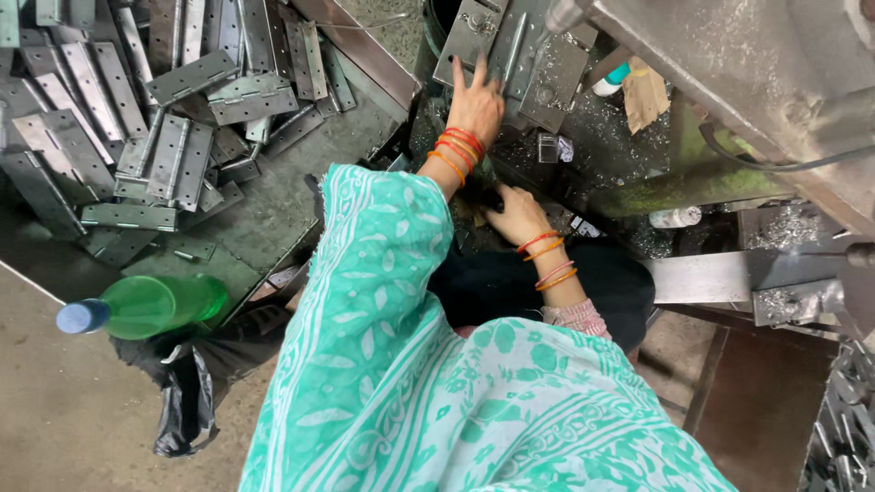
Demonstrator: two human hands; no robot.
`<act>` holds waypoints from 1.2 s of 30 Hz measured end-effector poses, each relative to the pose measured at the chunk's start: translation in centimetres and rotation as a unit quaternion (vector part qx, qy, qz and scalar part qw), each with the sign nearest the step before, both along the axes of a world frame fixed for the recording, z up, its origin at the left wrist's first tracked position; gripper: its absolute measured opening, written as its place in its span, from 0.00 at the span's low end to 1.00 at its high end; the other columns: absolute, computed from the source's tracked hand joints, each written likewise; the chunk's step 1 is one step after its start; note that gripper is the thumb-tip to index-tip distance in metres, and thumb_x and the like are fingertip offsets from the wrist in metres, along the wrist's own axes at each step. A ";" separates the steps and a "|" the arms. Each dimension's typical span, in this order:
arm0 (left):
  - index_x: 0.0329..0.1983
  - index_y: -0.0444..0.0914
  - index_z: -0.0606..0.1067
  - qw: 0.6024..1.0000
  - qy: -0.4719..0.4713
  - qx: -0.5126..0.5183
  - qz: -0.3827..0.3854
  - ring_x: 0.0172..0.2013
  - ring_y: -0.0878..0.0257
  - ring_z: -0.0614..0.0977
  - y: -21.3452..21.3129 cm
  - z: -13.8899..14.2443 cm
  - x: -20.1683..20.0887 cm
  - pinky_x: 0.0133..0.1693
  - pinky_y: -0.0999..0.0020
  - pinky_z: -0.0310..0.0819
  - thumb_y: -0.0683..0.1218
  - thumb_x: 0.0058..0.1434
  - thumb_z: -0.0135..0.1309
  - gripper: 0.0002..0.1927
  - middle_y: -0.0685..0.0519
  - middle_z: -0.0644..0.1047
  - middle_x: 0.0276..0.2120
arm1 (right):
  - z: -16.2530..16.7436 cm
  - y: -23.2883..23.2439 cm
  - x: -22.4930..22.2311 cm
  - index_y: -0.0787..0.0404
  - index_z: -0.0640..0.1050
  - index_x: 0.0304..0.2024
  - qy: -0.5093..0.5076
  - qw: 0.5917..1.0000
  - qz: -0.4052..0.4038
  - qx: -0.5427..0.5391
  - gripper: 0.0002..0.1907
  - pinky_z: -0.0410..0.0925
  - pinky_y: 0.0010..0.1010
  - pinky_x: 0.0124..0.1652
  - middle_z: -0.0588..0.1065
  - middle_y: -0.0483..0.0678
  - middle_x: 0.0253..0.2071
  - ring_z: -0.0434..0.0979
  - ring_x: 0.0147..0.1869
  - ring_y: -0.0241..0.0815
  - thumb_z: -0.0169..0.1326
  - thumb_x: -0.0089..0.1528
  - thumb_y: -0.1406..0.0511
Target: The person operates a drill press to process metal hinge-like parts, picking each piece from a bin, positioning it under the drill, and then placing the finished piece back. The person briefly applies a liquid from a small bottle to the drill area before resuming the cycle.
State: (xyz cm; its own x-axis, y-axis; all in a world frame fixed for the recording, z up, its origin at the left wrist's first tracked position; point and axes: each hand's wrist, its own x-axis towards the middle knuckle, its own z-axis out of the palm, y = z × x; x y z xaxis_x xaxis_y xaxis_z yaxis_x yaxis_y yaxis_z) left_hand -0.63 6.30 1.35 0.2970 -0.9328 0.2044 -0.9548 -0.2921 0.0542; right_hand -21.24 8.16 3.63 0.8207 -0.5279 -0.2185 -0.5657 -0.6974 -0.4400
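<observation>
**Hinge under left hand at the machine**

While left hand (476, 102) lies flat, fingers spread, on a metal hinge (510, 56) at 12 o'clock on the machine bed, nothing is gripped. Right hand (516, 215) sits lower, near centre, fingers curled into a dark spot; can't tell what it holds. Hinge pile (155, 109) at 10 o'clock. Green bottle (155, 305) at 8 o'clock.

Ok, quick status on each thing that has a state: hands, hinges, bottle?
Left hand: fingers spread, pressing a hinge on the machine.
Hinge on the machine: opened flat.
Right hand: reaching low, grip unclear.
Hinge pile: loose, jumbled heap.
Green bottle: lying on its side, capped.
</observation>
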 end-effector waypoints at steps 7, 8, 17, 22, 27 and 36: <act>0.47 0.41 0.82 0.998 -0.041 -0.050 -0.012 0.68 0.45 0.63 4.5 -0.8 -1.9 0.66 0.26 0.42 0.50 0.67 0.46 0.17 0.49 0.76 0.58 | 0.7 0.7 0.2 0.64 0.78 0.55 0.007 1.000 -0.021 0.002 0.26 0.70 0.50 0.54 0.78 0.65 0.49 0.77 0.56 0.65 0.60 0.59 0.56; 0.46 0.40 0.82 0.992 -0.080 -0.098 -0.003 0.66 0.44 0.64 4.3 -1.1 -1.7 0.64 0.26 0.43 0.50 0.63 0.46 0.17 0.49 0.77 0.58 | 0.4 0.6 0.0 0.65 0.77 0.55 -0.007 1.000 -0.019 -0.019 0.28 0.70 0.50 0.53 0.78 0.67 0.49 0.77 0.55 0.66 0.61 0.58 0.55; 0.48 0.38 0.81 0.969 0.030 -0.241 -0.056 0.61 0.49 0.70 4.4 2.2 -0.3 0.69 0.38 0.51 0.45 0.65 0.52 0.12 0.51 0.77 0.55 | 0.6 -0.4 -0.8 0.66 0.76 0.58 -0.107 0.994 -0.019 0.013 0.26 0.70 0.46 0.55 0.78 0.65 0.53 0.77 0.58 0.63 0.59 0.64 0.56; 0.44 0.34 0.81 0.919 0.215 -0.328 -0.039 0.54 0.50 0.75 6.4 4.9 1.0 0.59 0.54 0.65 0.41 0.51 0.60 0.16 0.50 0.80 0.47 | 1.4 -3.1 -0.3 0.62 0.74 0.61 -0.280 0.942 -0.176 0.065 0.25 0.73 0.30 0.40 0.80 0.52 0.49 0.80 0.44 0.40 0.62 0.62 0.66; 0.41 0.32 0.82 0.764 0.537 -0.357 -0.033 0.42 0.51 0.82 3.7 4.6 1.3 0.46 0.64 0.75 0.44 0.56 0.62 0.13 0.48 0.83 0.35 | 0.3 -7.6 0.4 0.58 0.70 0.64 -0.448 0.838 -0.206 0.233 0.27 0.74 0.19 0.37 0.78 0.44 0.47 0.78 0.45 0.29 0.62 0.64 0.70; 0.50 0.38 0.81 0.962 0.060 -0.252 0.085 0.59 0.49 0.71 1.3 3.7 2.6 0.55 0.46 0.68 0.44 0.51 0.60 0.21 0.50 0.76 0.54 | 1.4 -8.8 2.6 0.60 0.78 0.43 -0.352 0.907 -0.091 -0.212 0.18 0.76 0.35 0.46 0.77 0.50 0.42 0.82 0.46 0.45 0.65 0.54 0.79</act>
State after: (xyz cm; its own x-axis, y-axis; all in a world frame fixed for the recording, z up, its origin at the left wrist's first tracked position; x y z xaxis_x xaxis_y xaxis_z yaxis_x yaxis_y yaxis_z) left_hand 1.96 7.57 5.03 0.4857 -0.6602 0.5730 -0.8739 -0.3501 0.3374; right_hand -18.61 -0.69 5.02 0.5678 -0.5831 0.5810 -0.3717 -0.8114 -0.4511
